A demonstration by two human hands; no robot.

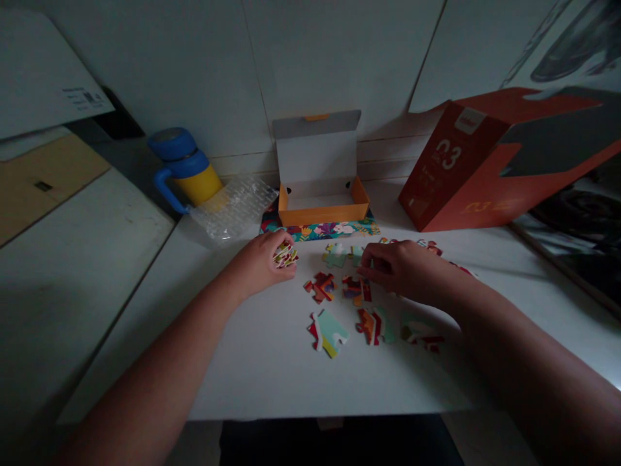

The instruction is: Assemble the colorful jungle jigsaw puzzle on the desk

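Observation:
My left hand point(262, 264) curls round a small stack of jigsaw puzzle pieces point(285, 255), held just above the white table. Over the laid-out pieces, my right hand point(395, 264) has its fingers bent in a pinch at the edge of a pale green puzzle piece point(356, 254). Left of that piece lies another pale green puzzle piece point(334, 255). Nearer to me are a red and orange puzzle piece point(321, 287), one with red and purple point(356, 290), and a green, white and yellow one point(328, 332). My right hand and forearm partly hide several pieces behind them.
An orange box point(324, 215) with its lid up stands at the back on a colourful printed sheet point(310, 233). To its left are crumpled clear plastic wrap point(233, 208) and a blue and yellow mug point(194, 175). A large red-orange box point(451, 168) stands at the right.

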